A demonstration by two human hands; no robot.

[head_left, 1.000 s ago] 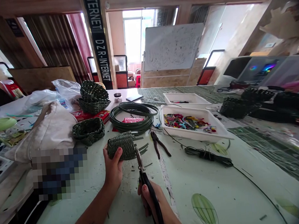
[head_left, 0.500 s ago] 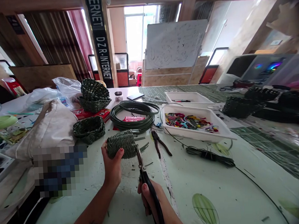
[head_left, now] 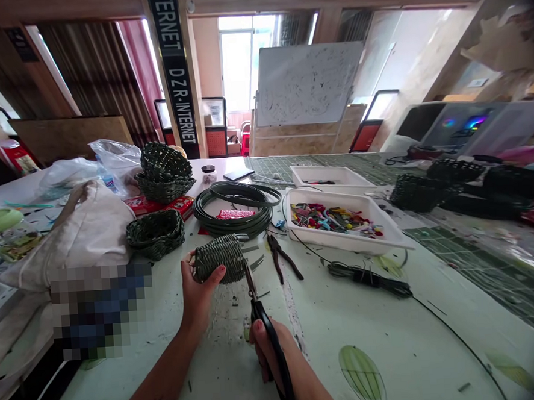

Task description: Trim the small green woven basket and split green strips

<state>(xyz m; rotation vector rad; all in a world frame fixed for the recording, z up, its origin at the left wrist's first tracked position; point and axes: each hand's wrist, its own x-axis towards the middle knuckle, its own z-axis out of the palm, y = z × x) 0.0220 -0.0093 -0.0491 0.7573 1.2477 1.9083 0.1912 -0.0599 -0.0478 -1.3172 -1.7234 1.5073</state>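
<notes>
- Two hands are working above a pale green counter (head_left: pixel 412 348), each gripping one thing.
- The left hand (head_left: pixel 198 298) is clasping one green woven basket (head_left: pixel 220 260), its thumb pressing on the near side; the basket is lying on its side in that grip, just short of the coil.
- The right hand (head_left: pixel 290 346) is wrapping around one pair of black-handled scissors (head_left: pixel 257 310), whose blades are pointing at the basket's right edge.
- One pair of pliers (head_left: pixel 275 248) is resting to the right of the scissors.
- One coil of dark cord (head_left: pixel 202 213) is lying behind the basket.
- Three more baskets are sitting to the left: two stacked (head_left: pixel 165 189), one apart (head_left: pixel 156 237).
- Two white trays are standing to the right, the nearer (head_left: pixel 337 239) holding small colourful pieces, the farther (head_left: pixel 338 174) sitting behind it.
</notes>
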